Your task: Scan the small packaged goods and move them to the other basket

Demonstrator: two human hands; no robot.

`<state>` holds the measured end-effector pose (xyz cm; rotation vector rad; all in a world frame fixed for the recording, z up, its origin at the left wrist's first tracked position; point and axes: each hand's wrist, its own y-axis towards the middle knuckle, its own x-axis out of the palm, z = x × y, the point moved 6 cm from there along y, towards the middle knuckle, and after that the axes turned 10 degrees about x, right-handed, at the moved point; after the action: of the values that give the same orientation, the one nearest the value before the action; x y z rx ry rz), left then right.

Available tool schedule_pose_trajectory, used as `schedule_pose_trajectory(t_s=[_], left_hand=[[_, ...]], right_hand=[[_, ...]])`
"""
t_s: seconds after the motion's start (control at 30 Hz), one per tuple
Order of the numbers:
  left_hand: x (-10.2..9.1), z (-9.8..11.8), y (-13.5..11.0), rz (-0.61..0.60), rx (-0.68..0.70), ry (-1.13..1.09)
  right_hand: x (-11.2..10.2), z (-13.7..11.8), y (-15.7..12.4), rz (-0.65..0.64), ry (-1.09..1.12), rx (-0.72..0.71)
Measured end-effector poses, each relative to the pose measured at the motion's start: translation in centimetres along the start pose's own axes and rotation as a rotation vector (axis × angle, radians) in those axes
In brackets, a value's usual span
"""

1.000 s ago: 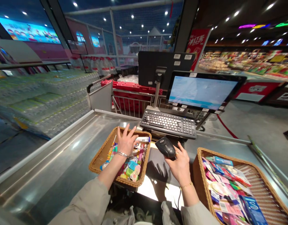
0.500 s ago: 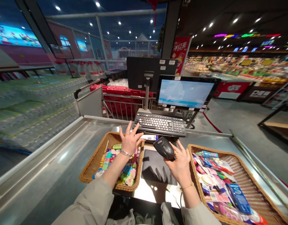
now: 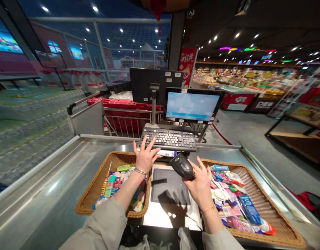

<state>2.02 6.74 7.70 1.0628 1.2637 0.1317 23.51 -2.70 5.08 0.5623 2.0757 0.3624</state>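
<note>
1. Packet (image 3: 166,153) is now hanging under the keyboard (image 3: 168,139) edge, carried clear of the left basket (image 3: 85,209).
2. Left hand (image 3: 145,158) is pinching it, other fingers splayed.
3. Right hand (image 3: 200,182) is gripping the scanner (image 3: 182,165) beside it.

Person's left hand (image 3: 145,158) is drifting toward 12 o'clock, off the left basket (image 3: 97,187), carrying a small packet (image 3: 166,153) closer to the scanner (image 3: 182,166) and under the keyboard (image 3: 168,139) edge.

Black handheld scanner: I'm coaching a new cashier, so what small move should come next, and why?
Probably turn the black handheld scanner in the right hand toward the small white packet; the left hand holds that packet right beside the scanner's head.
</note>
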Motion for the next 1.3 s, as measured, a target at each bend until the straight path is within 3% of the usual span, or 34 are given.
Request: schedule_pose_trajectory(t_s=[0.73, 1.3], left_hand=[[1.0, 1.6, 1.6, 0.020, 0.028, -0.076], [1.4, 2.6, 2.7, 0.026, 0.044, -0.093]], right_hand=[[-1.4, 1.0, -0.2, -0.002, -0.009, 0.032], [-2.5, 1.8, -0.2, 0.095, -0.027, 0.083]])
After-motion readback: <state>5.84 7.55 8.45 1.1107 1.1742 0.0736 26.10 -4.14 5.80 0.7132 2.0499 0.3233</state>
